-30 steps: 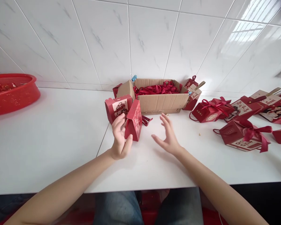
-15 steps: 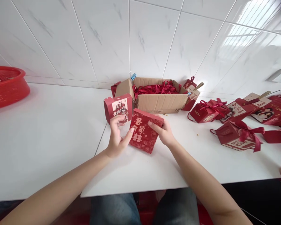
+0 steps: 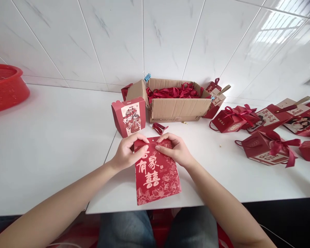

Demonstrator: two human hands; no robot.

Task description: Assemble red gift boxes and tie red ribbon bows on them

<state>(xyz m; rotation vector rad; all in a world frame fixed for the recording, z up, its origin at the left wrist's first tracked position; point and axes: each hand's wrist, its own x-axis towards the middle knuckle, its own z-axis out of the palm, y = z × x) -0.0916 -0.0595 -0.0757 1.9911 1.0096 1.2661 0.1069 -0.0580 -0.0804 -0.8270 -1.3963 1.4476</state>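
Two hands, the left hand (image 3: pixel 131 151) and the right hand (image 3: pixel 177 150), hold one red carton (image 3: pixel 158 174) by the front edge of the counter (image 3: pixel 53 137). Farther back are one upright red box (image 3: pixel 131 119) and, near the back edge, one cardboard box (image 3: pixel 179 108) with two blue clips (image 3: pixel 148 77). Far left: one red basket (image 3: pixel 10 94). Toward the right edge, at least three bows (image 3: pixel 280 146); the overlapping gift boxes (image 3: pixel 257 147) defy exact counting.
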